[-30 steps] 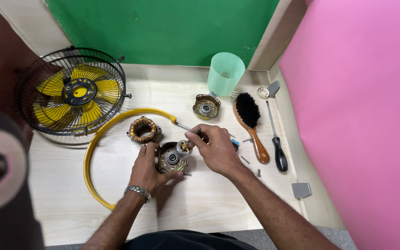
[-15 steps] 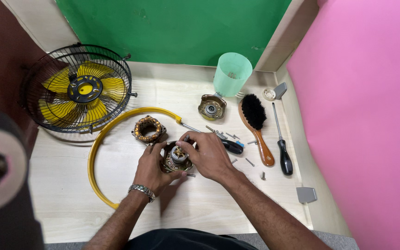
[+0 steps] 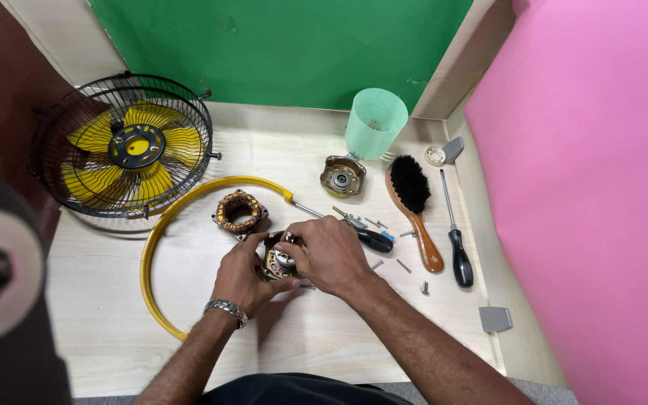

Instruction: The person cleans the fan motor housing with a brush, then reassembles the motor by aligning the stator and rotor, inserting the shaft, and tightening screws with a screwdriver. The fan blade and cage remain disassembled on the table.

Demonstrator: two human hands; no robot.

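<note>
Both hands hold a small round metal motor part (image 3: 279,261) over the light wooden table (image 3: 106,300). My left hand (image 3: 240,276), with a metal wristband, cups it from the left and below. Over its top and right side my right hand (image 3: 330,253) closes, fingers on the shaft end. A copper-wound stator (image 3: 238,212) lies just beyond the hands, inside a yellow ring (image 3: 160,225). A screwdriver with a black handle (image 3: 373,238) lies right of my right hand.
A black wire fan guard with yellow blades (image 3: 130,146) leans at the back left. A pale green cup (image 3: 374,123), a round metal motor cover (image 3: 342,176), a wooden brush (image 3: 414,206), a second screwdriver (image 3: 457,244) and loose screws (image 3: 403,265) lie to the right. Pink wall at right.
My right hand came down from beside the part and closed over its top. The left hand keeps its grip underneath.
</note>
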